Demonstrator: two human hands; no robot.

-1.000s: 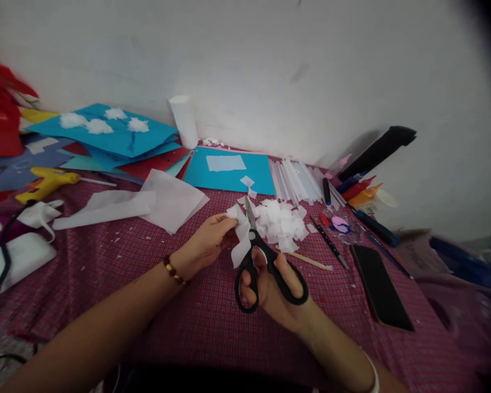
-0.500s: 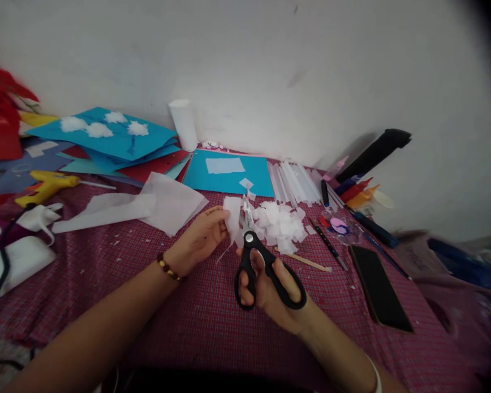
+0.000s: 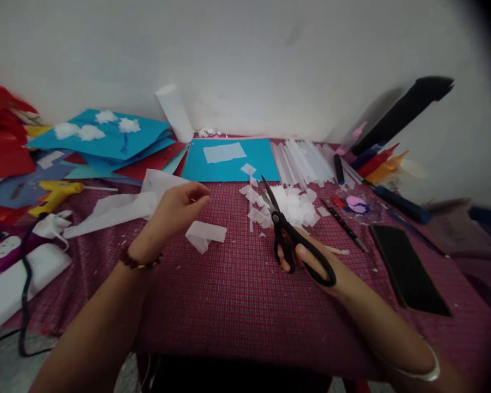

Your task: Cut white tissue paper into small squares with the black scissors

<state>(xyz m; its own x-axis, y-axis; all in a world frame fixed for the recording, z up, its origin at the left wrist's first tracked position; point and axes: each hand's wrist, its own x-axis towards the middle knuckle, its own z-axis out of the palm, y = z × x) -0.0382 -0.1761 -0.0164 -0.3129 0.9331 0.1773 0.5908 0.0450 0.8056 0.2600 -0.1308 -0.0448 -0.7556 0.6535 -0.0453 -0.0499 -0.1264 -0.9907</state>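
Hovering with thumb and fingers narrowly parted, nothing visible between them, the left hand (image 3: 172,213) is the nearer to the white tissue paper (image 3: 120,208), which lies just beyond and to its left, its long strip running toward the left edge of the table (image 3: 229,305). The right hand (image 3: 311,258) holds black-handled scissors (image 3: 275,217), blades slightly parted and aimed at the far edge.

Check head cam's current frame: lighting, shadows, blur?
Head view: dim light, right edge fading to black; head view: soft shadow on the wall beside the black object; head view: greyish-pink material at right smeared, scissors clearer; head view: white paper scraps partly merge.
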